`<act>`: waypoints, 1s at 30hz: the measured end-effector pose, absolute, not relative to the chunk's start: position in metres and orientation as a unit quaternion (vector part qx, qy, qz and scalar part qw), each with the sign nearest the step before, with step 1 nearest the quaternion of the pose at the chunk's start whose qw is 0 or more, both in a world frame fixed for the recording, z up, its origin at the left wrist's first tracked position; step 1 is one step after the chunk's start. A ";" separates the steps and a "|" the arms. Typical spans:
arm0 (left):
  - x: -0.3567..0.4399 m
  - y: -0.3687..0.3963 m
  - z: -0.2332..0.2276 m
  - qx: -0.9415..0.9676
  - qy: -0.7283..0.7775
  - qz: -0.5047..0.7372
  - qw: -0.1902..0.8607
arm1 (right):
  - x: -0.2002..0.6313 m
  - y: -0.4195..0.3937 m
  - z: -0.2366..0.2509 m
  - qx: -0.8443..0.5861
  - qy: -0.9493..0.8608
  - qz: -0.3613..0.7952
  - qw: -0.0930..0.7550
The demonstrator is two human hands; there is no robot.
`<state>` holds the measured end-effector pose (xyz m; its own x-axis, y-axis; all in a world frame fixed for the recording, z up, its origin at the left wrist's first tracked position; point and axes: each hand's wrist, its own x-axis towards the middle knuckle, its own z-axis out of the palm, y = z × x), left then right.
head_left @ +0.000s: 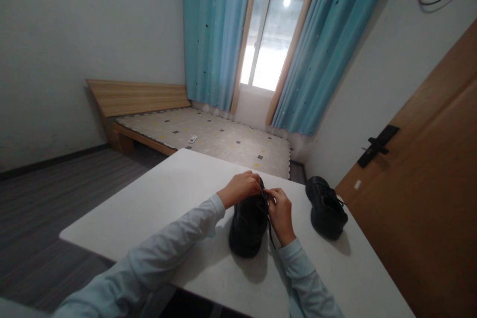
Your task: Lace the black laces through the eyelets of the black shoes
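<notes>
Both bare hands at the near black shoe (248, 238), which stands on the white table (141, 213) directly beneath the fingers and reaches from them back toward the wearer. Left hand (241, 187): comes in over the shoe's far part from its left side, fingers curled downward at the lacing; dark material on dark, so I cannot tell whether these fingertips grip lace or merely rest on the upper. Right hand (280, 211): at the shoe's right edge, thumb and forefinger brought together, apparently pinching a black lace (271, 236), other fingers folded in. A length of that lace hangs down just left of the right wrist, beside the shoe. Reading of the grip: the tips meet from opposite sides probably because lace work needs fine two-sided control, while the tabletop bears the shoe's weight and leaves both hands free. Second black shoe (328, 211): to the right of the right-hand fingers, apart from them, on the same table, untouched; presumably set there to be within reach without crowding the hands. Farther off, beyond the left fingers and past the table's far edge, a white remote (193, 139) lies on the bed (219, 139), touched by neither hand.
</notes>
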<state>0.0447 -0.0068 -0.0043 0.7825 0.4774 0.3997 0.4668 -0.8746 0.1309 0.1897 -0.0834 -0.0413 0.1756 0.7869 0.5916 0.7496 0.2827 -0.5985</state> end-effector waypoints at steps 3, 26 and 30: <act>0.045 -0.008 -0.007 0.943 0.248 0.221 0.006 | 0.189 -0.085 -0.043 -0.610 -0.636 0.013 0.472; 0.038 0.001 -0.008 0.944 0.239 0.227 -0.011 | 0.205 -0.076 -0.044 -0.525 -0.669 0.189 0.490; 0.032 0.008 -0.004 0.898 0.269 0.308 0.161 | 0.204 -0.071 -0.054 -0.507 -0.670 0.251 0.480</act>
